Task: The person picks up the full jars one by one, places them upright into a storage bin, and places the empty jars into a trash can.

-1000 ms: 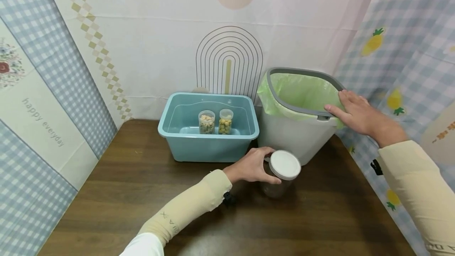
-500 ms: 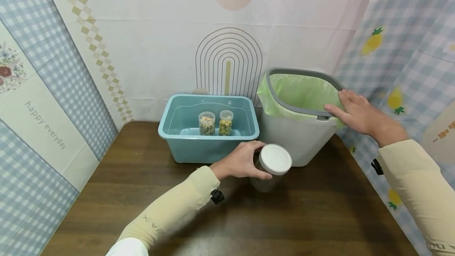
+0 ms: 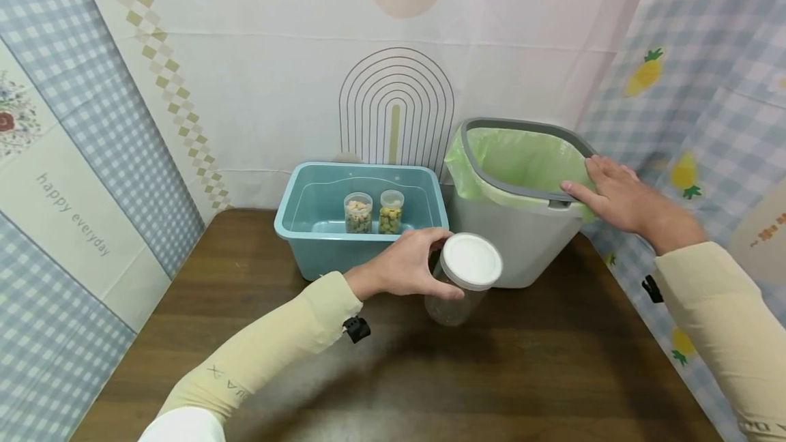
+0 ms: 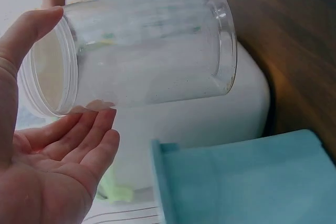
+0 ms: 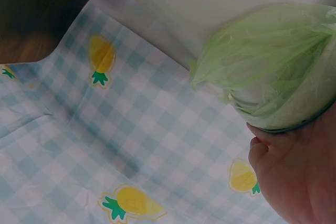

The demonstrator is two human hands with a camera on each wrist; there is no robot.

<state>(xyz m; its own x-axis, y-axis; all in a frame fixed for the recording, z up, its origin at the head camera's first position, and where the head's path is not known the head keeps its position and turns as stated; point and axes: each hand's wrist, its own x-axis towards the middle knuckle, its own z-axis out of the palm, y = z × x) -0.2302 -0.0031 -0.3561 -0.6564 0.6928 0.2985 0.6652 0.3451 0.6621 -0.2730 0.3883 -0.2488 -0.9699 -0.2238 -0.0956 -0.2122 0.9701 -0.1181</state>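
Note:
A clear plastic jar [image 3: 453, 302] with a white lid [image 3: 471, 261] is held in my left hand [image 3: 402, 266], tilted over the table in front of the bin. Thumb and fingers grip it near the lid, from opposite sides. Seen from the left wrist, the see-through jar body [image 4: 152, 48] shows nothing inside. My right hand [image 3: 620, 196] rests on the grey rim at the right corner of a light grey trash bin [image 3: 500, 237], its thumb lying along the front edge. A green bag [image 3: 522, 155] lines that bin.
Left of the bin stands a light blue tub [image 3: 362, 254]. Inside it are two small clear containers, one with pale nut-like pieces [image 3: 359, 217], one with yellow-green pieces [image 3: 390, 218]. All stand on a dark wooden table [image 3: 491, 374] before patterned cloth walls.
My left hand has carried the jar a little leftward and upward, and the jar tilts more. The right hand has stayed on the bin rim.

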